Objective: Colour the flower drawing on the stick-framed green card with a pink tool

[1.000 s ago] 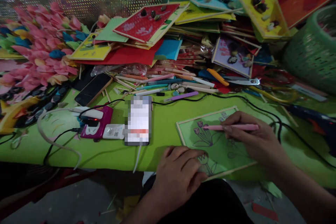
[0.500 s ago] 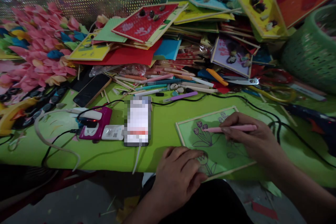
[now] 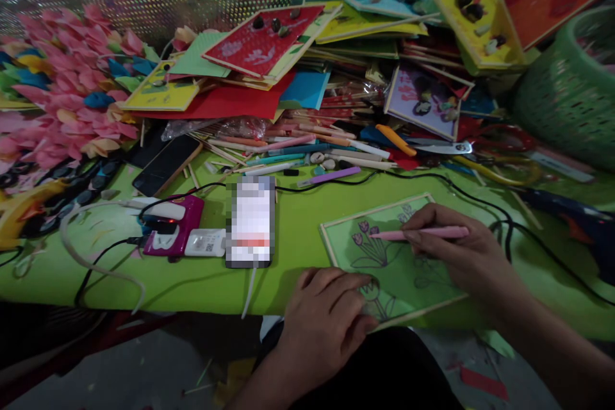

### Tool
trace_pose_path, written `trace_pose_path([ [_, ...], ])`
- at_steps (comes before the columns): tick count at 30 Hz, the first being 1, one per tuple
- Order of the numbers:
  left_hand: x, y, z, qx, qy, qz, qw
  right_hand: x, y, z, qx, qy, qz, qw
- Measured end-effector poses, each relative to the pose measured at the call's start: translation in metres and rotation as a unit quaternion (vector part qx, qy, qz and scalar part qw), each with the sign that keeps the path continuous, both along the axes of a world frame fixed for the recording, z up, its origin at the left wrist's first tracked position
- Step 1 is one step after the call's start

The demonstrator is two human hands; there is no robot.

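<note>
A green card [image 3: 331,246] with a pale stick frame lies tilted at the table's front edge, bearing line-drawn tulips. My right hand [image 3: 451,246] pinches a pink marker [image 3: 432,233], its tip touching one of the tulip heads in the upper left cluster. Some of these blossoms show pink colouring. Over the card's lower left corner lies my left hand [image 3: 327,311], fingers curled on the surface and thumb by the bottom stick, gripping that corner. The right hand and its shadow cover part of the drawing's right side.
Left of the card lie a lit phone [image 3: 250,224] and a magenta power strip [image 3: 189,224] with cables. Behind are loose markers [image 3: 329,177], scissors [image 3: 442,146] and piled framed cards [image 3: 264,45]. A glue gun [image 3: 576,218] and green basket [image 3: 562,90] stand right; pink paper flowers [image 3: 72,83] left.
The marker tip stays at about the same blossom, with hardly any movement of the right hand. My left hand keeps its place on the card. The whole view shifts very slightly.
</note>
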State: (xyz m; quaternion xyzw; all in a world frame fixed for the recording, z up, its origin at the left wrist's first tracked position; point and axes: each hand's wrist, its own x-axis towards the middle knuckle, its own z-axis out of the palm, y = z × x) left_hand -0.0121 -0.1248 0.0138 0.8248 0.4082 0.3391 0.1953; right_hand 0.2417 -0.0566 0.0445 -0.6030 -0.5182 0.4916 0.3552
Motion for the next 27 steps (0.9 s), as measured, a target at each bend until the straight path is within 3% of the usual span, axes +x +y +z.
trace_pose_path([
  [27, 0.0001, -0.0009, 0.0002, -0.009, 0.003, 0.000, 1.000, 0.0066, -0.0038, -0.0075, -0.007, 0.010, 0.003, 1.000],
])
